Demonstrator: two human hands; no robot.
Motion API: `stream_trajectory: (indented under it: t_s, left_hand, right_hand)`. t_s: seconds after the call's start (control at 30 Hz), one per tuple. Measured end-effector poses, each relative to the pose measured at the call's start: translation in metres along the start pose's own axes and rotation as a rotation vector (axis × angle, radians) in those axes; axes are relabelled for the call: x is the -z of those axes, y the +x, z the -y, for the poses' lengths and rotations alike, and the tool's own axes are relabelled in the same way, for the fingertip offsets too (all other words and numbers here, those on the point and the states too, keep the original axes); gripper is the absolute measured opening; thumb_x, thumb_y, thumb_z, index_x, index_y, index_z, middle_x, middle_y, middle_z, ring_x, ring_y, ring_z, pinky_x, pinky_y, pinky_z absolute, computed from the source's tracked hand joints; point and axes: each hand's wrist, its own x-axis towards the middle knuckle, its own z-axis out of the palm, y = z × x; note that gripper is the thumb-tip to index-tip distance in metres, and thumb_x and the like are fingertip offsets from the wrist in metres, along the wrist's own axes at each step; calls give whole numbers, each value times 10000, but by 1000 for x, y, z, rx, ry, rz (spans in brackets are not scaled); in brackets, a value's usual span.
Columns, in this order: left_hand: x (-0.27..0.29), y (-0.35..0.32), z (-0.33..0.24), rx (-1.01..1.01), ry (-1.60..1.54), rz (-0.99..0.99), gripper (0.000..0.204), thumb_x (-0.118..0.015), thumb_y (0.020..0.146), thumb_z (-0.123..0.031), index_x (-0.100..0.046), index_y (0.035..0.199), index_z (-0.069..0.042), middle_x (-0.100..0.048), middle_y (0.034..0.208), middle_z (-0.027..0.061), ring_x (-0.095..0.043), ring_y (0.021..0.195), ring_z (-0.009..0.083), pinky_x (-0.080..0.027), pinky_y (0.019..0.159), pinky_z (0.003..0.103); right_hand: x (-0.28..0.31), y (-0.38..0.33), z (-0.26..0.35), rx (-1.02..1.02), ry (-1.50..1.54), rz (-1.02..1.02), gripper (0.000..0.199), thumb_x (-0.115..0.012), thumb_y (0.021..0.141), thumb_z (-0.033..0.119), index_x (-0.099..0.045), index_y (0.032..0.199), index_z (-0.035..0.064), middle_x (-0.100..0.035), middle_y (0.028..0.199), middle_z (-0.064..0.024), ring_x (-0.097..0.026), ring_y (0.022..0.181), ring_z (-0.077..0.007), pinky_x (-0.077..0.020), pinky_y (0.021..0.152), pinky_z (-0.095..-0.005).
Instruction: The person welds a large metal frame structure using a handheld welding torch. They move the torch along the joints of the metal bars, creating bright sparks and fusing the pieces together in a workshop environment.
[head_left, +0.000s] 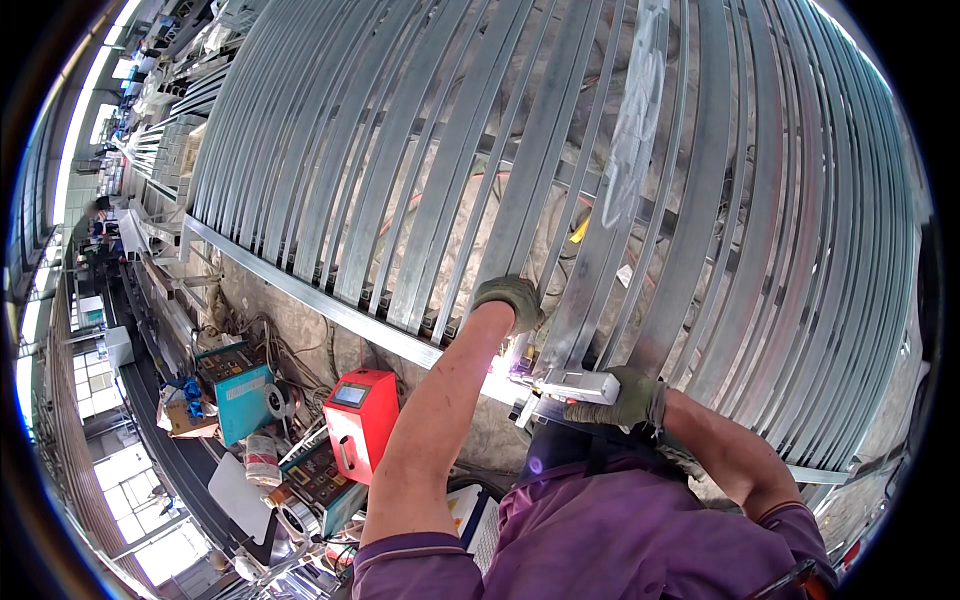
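Note:
My right hand [632, 400], in a dark green work glove, is closed around a silver welding torch [582, 386]. The torch's tip points left at a glaring white-violet welding spot [508, 366] on the frame's near rail [400, 342]. My left hand [510, 300], gloved alike, grips a flat grey metal tube [540, 180] close to its near end, just beyond the glow. Its fingertips are partly hidden by the glove and tube. Many parallel tubes lie across the rail, with narrow gaps between them. Glare hides the joint itself.
Clear plastic wrap [636, 120] lies along one tube. Left of my left arm stand a red machine with a screen [362, 422] and a teal machine [236, 392] among coiled cables [275, 345]. A cardboard box [190, 410] sits beside them. Cables run over the floor beneath the tubes.

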Motion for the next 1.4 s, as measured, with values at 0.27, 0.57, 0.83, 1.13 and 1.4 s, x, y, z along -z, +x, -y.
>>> stream_trajectory:
  t_s: [0.27,0.57,0.83,1.13,1.4]
  left_hand:
    - [-6,4,2,-3,46,-33,491,-659,1069,-469,-867,1038,-25,-861,985,103,-810,1078,290,-604,1000,461]
    - [-1,1,-1,5,39,-1,467,-665,1066,-445,-867,1093,-24,-859,1007,137,-817,1073,295,-610,988,457]
    - [0,-3,-2,20,24,-15,457,-663,1071,-446,-869,1089,-38,-858,1015,136,-818,1064,292,-612,984,455]
    - [-5,2,1,10,40,-25,457,-656,1065,-458,-875,1065,-57,-859,988,114,-817,1060,276,-611,991,450]
    - [-2,0,0,8,38,-20,451,-670,1056,-455,-871,1093,-53,-855,1012,132,-817,1062,289,-611,982,454]
  right_hand:
    - [2,-2,1,-49,29,21,703,-842,961,593,-709,1479,137,-823,1252,-144,-799,1132,-299,-625,992,-400]
    - [3,-8,7,-24,41,-16,656,-837,954,610,-747,1425,163,-841,1108,-125,-817,983,-297,-648,898,-400]
    - [7,-11,11,-60,-32,-1,639,-832,964,604,-753,1413,157,-831,1192,-145,-803,1091,-312,-627,974,-407]
    - [7,-11,6,-51,-42,15,681,-834,960,638,-750,1414,138,-830,1212,-145,-800,1111,-312,-611,999,-414]
    - [11,-18,17,-123,-13,23,709,-846,932,676,-764,1403,152,-836,1194,-145,-803,1092,-318,-616,987,-419]
